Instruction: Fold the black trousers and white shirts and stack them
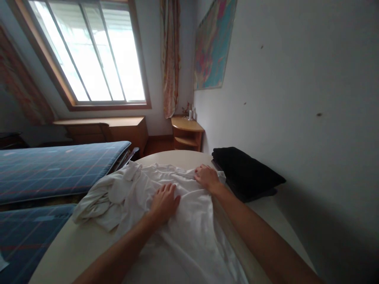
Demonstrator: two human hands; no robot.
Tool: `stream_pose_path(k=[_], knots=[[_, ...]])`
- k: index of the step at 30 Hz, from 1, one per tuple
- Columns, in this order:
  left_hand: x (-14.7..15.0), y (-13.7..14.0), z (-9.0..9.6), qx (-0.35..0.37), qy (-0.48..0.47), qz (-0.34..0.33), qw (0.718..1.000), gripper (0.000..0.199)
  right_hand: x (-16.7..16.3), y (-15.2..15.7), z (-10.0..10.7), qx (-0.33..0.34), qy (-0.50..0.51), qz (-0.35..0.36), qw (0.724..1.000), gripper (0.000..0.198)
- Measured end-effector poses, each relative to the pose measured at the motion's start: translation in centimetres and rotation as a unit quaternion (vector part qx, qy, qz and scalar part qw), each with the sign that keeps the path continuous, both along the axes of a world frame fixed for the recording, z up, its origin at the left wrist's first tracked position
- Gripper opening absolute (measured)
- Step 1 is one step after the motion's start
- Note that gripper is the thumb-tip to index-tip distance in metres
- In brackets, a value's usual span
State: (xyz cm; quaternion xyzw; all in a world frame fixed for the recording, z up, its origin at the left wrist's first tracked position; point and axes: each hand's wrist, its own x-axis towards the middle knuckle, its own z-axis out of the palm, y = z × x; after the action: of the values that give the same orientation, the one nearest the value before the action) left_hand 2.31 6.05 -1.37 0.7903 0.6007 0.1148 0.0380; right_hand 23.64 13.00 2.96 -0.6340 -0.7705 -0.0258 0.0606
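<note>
A white shirt [189, 225] lies spread and partly crumpled on a pale round table [74, 248]. My left hand [164, 202] rests flat on the middle of the shirt, fingers together and pointing away from me. My right hand [207, 177] presses on the shirt's far edge near the collar, with its fingers curled over the cloth. Whether the right hand pinches the fabric or only presses it I cannot tell. The shirt's left side is bunched into folds [100, 197].
A folded black garment [244, 171] lies on the table to the right, against the white wall. Blue checked mattresses [56, 165] stand to the left. A small wooden corner shelf [187, 134], a desk and a window are beyond.
</note>
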Motion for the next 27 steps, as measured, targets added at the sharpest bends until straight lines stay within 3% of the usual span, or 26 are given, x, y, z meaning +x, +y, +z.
stream_pose_path(k=[5, 9, 14, 21, 27], knots=[[0.4, -0.5, -1.2, 0.061, -0.009, 0.005, 0.998, 0.048, -0.8, 1.4, 0.0, -0.001, 0.003, 0.002, 1.0, 0.025], [0.5, -1.0, -0.9, 0.089, -0.022, -0.021, 0.996, 0.046, -0.8, 3.7, 0.2, 0.003, 0.022, -0.072, 0.997, 0.033], [0.7, -1.3, -0.9, 0.067, -0.032, -0.042, 0.996, 0.047, -0.9, 6.7, 0.3, 0.007, 0.044, -0.15, 0.988, 0.038], [0.6, -1.2, -1.5, 0.041, -0.043, -0.036, 0.998, 0.048, -3.5, 6.6, -2.0, 0.008, 0.034, -0.049, 0.998, 0.03], [0.2, -0.5, -1.8, 0.031, -0.029, -0.039, 0.998, 0.052, -4.0, 6.5, -3.3, -0.022, 0.023, 0.017, 0.999, 0.043]])
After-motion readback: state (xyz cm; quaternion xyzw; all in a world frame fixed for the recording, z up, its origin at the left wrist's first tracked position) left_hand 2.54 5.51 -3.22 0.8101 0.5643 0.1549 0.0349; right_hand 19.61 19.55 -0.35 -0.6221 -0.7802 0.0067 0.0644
